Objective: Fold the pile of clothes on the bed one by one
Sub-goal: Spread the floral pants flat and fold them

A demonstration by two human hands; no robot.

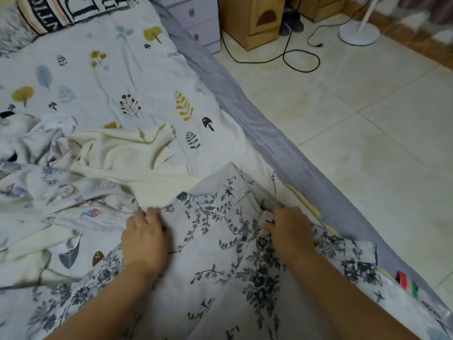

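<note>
A: Where is the garment?
B: A floral-print garment [220, 241] lies spread on the bed [122, 82], beside a cream top [127, 153].
A: And the hands?
B: The left hand [144, 239] and the right hand [289, 229] each pinch its fabric

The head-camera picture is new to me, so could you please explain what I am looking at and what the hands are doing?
There is no machine here: a person wears a camera on the head, looking down at their own hands. They lean over a bed with a leaf-printed sheet. Both the left hand and the right hand grip a white garment with a dark floral print, spread in front of them. Beside it lie a cream garment and a crumpled pale printed one, not yet folded. A tiled floor is on the right.
</note>
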